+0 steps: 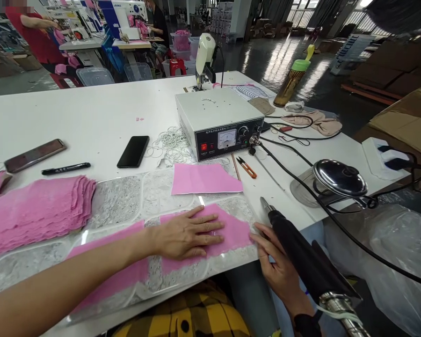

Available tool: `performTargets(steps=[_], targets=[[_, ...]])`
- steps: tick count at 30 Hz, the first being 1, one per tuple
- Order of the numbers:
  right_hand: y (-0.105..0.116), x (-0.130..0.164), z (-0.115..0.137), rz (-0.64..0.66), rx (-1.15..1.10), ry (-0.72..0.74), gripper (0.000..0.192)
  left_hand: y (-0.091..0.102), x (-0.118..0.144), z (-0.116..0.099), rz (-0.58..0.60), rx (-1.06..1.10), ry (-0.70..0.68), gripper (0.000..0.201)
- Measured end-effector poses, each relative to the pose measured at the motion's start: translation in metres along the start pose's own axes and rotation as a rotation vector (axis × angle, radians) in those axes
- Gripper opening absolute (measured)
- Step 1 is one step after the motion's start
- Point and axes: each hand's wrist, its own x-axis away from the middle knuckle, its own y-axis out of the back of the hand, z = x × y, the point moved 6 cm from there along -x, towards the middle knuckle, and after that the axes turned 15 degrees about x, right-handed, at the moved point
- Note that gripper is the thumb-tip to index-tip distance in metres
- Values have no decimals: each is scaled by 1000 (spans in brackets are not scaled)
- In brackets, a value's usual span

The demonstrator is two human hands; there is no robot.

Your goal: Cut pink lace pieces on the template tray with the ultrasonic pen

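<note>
My left hand (189, 234) lies flat, fingers spread, on a pink fabric piece (231, 230) near the table's front edge. At that piece's right corner are the fingertips of my right hand (277, 262). A black-handled tool with a pointed metal tip (310, 250) runs across my right hand, which seems to hold it; the tool hides part of the grip. Under my left forearm is another pink fabric piece (115, 276). A third pink piece (205, 179) lies behind. These pieces rest on a clear plastic sheet (115, 199) with grey speckles.
A pink fabric stack (38, 210) sits left. Behind are a marker (66, 168), black phone (133, 151), second phone (35, 155), white control box (219, 124) and orange thread snips (246, 167). Right are black cables (294, 154), a lidded jar (340, 178) and power strip (382, 159). People sit beyond.
</note>
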Motion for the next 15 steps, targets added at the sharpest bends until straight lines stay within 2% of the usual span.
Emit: performTargets(steps=[4, 10, 15], targets=[[0, 2, -3, -30, -12, -35, 32, -1, 5, 2, 12, -12, -8, 50], [-2, 3, 1, -41, -82, -19, 36, -1, 5, 3, 19, 28, -10, 47], [2, 1, 2, -140, -126, -44, 30, 1, 6, 3, 10, 3, -40, 47]])
